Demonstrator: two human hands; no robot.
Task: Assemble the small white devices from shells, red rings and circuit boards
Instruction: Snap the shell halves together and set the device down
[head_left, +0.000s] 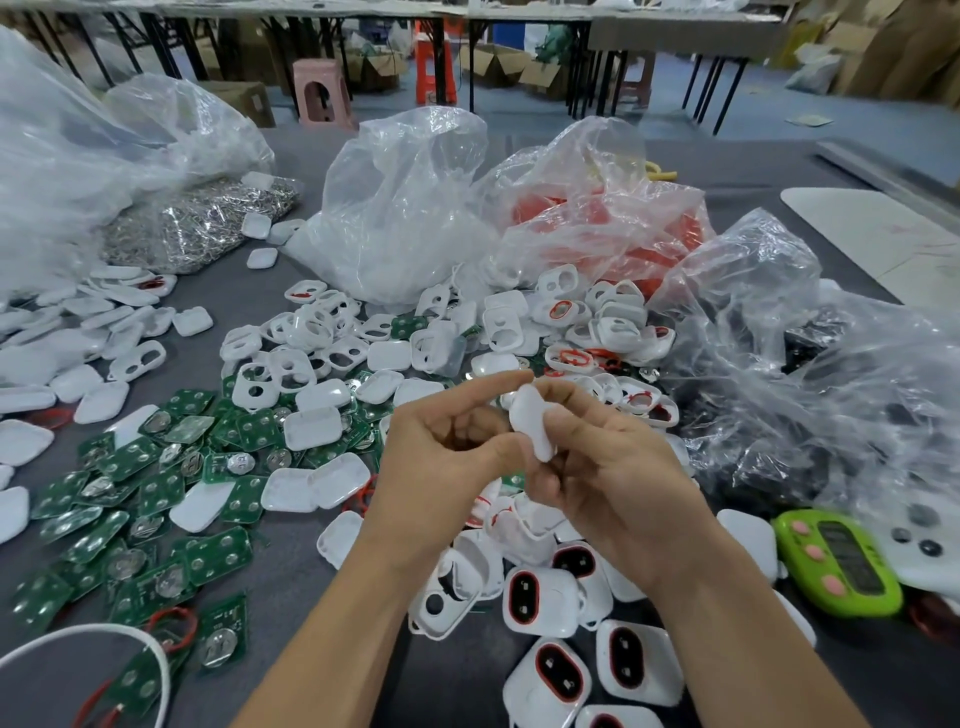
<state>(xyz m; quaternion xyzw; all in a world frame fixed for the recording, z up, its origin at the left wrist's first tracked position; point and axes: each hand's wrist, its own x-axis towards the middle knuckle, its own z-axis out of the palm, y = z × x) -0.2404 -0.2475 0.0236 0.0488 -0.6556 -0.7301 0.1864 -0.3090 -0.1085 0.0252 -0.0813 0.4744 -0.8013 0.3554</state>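
Note:
Both hands meet above the middle of the grey table. My right hand (597, 467) grips a small white device (532, 423) held on edge, thumb on its front face. My left hand (447, 452) pinches the same white device from the left, forefinger stretched over its top. Green circuit boards (156, 499) with coin cells lie scattered at the left. White shells (332, 358) with oval cut-outs are heaped behind the hands. Assembled white devices with red rings (540, 597) lie near my right forearm. Loose red rings (576, 358) show among the shells.
Clear plastic bags stand at the back: one of metal clips (197, 228), a white one (410, 208), one of red parts (608, 223), one of dark parts (810, 395) at the right. A green timer (841, 561) lies at the right. A white cable (104, 639) curves at the lower left.

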